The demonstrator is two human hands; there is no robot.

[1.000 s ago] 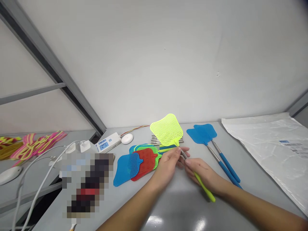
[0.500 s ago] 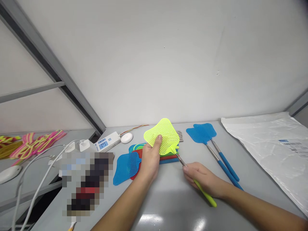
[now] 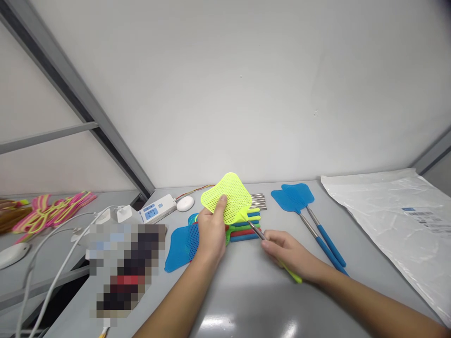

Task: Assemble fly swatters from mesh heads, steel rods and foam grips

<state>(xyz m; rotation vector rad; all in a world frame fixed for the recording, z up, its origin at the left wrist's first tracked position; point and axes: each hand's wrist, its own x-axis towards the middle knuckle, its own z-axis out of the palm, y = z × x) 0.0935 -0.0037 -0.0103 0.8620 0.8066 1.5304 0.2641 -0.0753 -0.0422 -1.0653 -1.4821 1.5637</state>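
Note:
A yellow-green fly swatter (image 3: 230, 190) with a perforated head is held up between both hands. My left hand (image 3: 212, 232) grips the head, thumb on its face. My right hand (image 3: 291, 253) is closed around the metal shaft and the top of the green handle. Beneath and behind my left hand lie several swatter heads, among them a blue swatter head (image 3: 178, 249). Several coloured handles (image 3: 244, 234) and a row of metal rods (image 3: 259, 201) lie just behind. To the right rest two blue swatters (image 3: 291, 198) with metal shafts and blue handles, heads overlapping.
A white plastic mailer bag (image 3: 384, 211) covers the table's right side. On the left are a power strip (image 3: 157, 210), a round white device (image 3: 185, 203), a blurred-out object (image 3: 128, 267), white cables (image 3: 58, 272) and pink-yellow cords (image 3: 58, 211). A wall stands behind.
The swatter has shifted slightly left with both hands. My right hand has moved up and closer to the head, and less of the green handle shows below it.

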